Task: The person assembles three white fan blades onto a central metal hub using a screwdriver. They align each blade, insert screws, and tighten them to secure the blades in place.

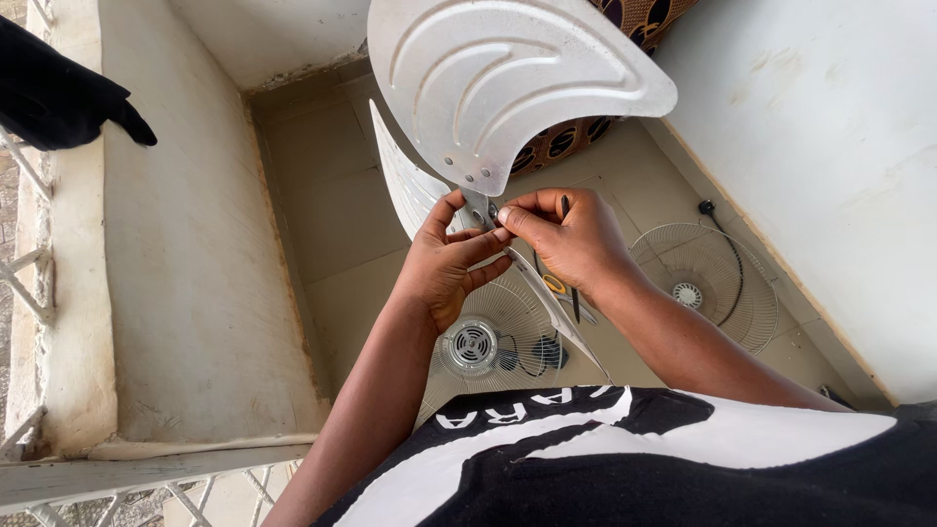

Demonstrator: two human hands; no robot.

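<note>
A white metal fan blade assembly [508, 78] is held up in front of me, one broad blade on top and a second blade [405, 185] edge-on below it. My left hand [444, 268] grips the hub where the blades meet. My right hand [571, 239] pinches a small part at the same hub, with a thin dark tool [564, 207] tucked between its fingers. A third blade [561, 322] runs down toward my chest.
On the tiled floor below lie a wire fan guard with a round motor housing [473, 346], a second wire guard [708, 283] with a black cord at the right, and an orange-ringed tool [554, 284]. A pale low wall [185, 254] stands on the left, patterned fabric [586, 137] behind.
</note>
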